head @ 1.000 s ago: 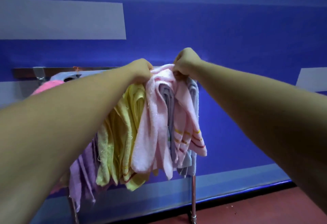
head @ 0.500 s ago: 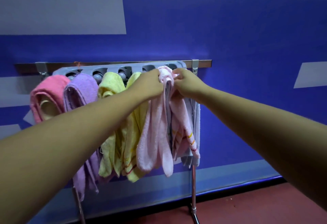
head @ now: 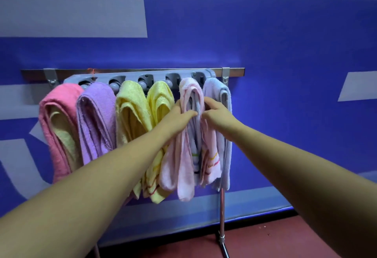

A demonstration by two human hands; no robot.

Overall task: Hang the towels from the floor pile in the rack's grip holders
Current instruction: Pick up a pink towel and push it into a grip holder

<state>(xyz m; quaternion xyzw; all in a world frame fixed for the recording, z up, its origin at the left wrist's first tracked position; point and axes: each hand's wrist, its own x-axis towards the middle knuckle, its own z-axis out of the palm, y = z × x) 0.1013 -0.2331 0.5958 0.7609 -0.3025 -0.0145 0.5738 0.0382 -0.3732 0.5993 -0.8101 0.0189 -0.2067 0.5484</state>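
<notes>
A deep blue wall (head: 285, 33) with pale grey shapes fills the background, and a strip of dark red floor (head: 265, 241) runs along its foot. A metal rail (head: 142, 71) crosses the wall, with a grey plastic holder strip (head: 210, 74) in front of it, its round grip slots showing along the top.

Six towels hang side by side from the strip. Farthest left is a pink towel (head: 55, 119), folded over a yellowish layer. Next come a purple towel (head: 95, 115), a yellow towel (head: 130, 111) and a second yellow towel (head: 161, 100) with thin stripes near its lower edge. Fifth is a pale pink towel (head: 191, 90), its top tucked up at the strip and a grey-blue layer showing inside its loop.

Both bare arms reach up to this towel. The left hand (head: 177, 119) grips its left fold, fingers wrapped behind and thumb laid across the front. The right hand (head: 218, 115) pinches its right fold just beside the left hand's thumb.

A pale blue towel (head: 220, 90) hangs last, touching the right hand's far side. Below it a shiny metal leg (head: 222, 217) goes down to the floor.
</notes>
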